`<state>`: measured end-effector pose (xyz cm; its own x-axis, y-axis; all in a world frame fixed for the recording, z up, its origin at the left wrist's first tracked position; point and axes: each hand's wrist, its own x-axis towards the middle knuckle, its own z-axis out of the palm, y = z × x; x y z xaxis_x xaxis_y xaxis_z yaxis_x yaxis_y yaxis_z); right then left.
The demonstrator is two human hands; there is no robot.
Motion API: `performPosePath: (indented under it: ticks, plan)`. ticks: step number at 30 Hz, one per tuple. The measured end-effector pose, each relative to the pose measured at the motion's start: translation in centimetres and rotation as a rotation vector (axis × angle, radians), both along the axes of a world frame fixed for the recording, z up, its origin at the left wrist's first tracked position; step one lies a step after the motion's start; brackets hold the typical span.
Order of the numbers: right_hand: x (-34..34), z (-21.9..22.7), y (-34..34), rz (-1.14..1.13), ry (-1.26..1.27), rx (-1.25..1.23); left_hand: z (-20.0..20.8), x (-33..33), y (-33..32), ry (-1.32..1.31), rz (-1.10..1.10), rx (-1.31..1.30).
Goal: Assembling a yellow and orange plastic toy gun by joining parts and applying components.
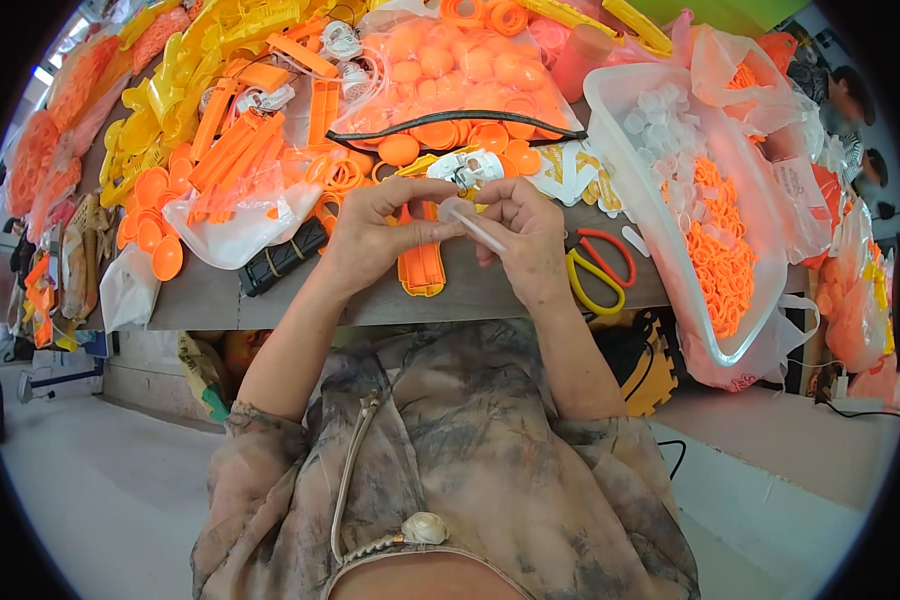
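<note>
Both hands are raised over the near edge of the table, close together. A small translucent plastic piece [478,228], with a round end and a slim straight shaft, spans the gap between them. My left hand [370,238] is closed, thumb and forefinger at the round end. My right hand [530,245] pinches the shaft with curled fingers. Directly below lies an orange plastic casing [422,268]. A white mechanical part [473,170] sits just behind the fingers. Whether a further small part is between the fingertips is hidden.
On the right stands a white plastic tub [735,350] of orange rings and clear caps. Scissors [598,272] with red and yellow handles lie beside it. Orange half-shells [150,232] and yellow parts [170,100] crowd the left; a bag of orange balls [450,75] lies behind.
</note>
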<state>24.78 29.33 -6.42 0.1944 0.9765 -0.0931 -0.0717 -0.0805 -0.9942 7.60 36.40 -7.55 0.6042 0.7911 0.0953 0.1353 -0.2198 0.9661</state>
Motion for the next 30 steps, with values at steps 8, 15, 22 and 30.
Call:
performPosePath:
  ticks: [8,15,22,30]
  plan:
    - [-0.7,0.0,0.1,-0.019,0.149,0.147,0.2,0.0,0.5,-0.33,-0.054,-0.37]
    - [-0.9,0.4,0.3,-0.008,0.141,0.16,0.5,-0.2,0.6,-0.36,-0.054,-0.42]
    - [-0.5,-0.6,-0.2,-0.076,0.058,0.135,0.4,0.3,0.9,-0.088,-0.041,-0.109]
    - [1.1,-3.7,-0.7,-0.195,0.03,-0.021,0.6,2.6,2.1,0.083,-0.153,0.552]
